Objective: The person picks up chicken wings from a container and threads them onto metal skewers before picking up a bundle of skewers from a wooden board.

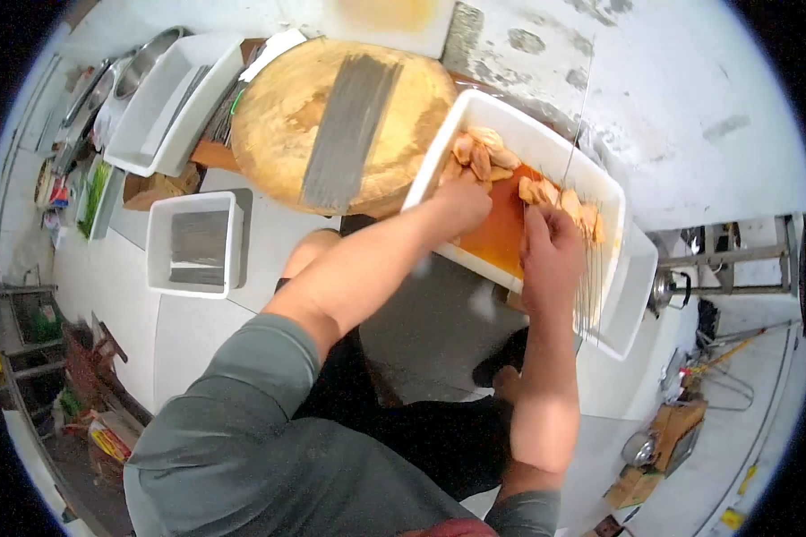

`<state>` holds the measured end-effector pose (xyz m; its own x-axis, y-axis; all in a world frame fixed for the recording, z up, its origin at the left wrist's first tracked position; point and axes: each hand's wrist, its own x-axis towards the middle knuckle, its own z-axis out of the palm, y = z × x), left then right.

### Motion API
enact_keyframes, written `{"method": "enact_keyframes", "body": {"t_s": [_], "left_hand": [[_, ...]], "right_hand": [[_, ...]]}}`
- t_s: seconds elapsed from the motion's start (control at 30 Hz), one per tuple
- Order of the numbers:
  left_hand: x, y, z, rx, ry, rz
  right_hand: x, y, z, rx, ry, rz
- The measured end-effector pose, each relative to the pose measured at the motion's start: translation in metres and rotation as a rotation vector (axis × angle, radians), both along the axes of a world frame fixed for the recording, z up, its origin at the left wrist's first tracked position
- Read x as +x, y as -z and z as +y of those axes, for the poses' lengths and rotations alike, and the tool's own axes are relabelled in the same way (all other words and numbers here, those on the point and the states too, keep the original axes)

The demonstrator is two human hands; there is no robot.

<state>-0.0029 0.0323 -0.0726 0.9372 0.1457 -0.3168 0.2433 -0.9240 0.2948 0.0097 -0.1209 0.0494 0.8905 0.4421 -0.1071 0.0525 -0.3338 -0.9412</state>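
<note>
A white tub (pixel 611 185) holds raw chicken pieces (pixel 480 159) in reddish-orange marinade (pixel 494 231). My left hand (pixel 461 208) reaches over its left side, with curled fingers down among the chicken; the fingertips are partly hidden and seem closed on a piece. On the right side of the tub, my right hand (pixel 551 240) has thumb and fingers pinched together. A thin metal skewer (pixel 584 94) appears to extend upward from that hand. Beside it, skewered chicken pieces (pixel 589 219) lie in a row, their skewers (pixel 587 291) hanging over the tub's edge.
A round wooden chopping block (pixel 273 116) carries a bundle of thin skewers (pixel 349 134). More lie in a small white tub (pixel 156 255) on the floor. A long white tub (pixel 139 125) stands left, a kettle (pixel 667 291) right. The stained wall (pixel 690 116) is close behind.
</note>
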Motion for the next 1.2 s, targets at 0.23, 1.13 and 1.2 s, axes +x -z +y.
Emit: {"method": "enact_keyframes", "body": {"t_s": [0.23, 1.13, 1.2], "left_hand": [[0.000, -0.009, -0.016, -0.523, -0.235, -0.511], [-0.016, -0.002, -0.021, -0.963, -0.255, -0.816], [-0.014, -0.002, -0.024, -0.962, -0.249, -0.812]], "right_hand": [[-0.012, -0.007, 0.174, -0.352, -0.554, -0.393], [-0.004, 0.114, 0.274, -0.601, -0.597, -0.340], [0.006, 0.117, 0.272, -0.574, -0.561, -0.381]]}}
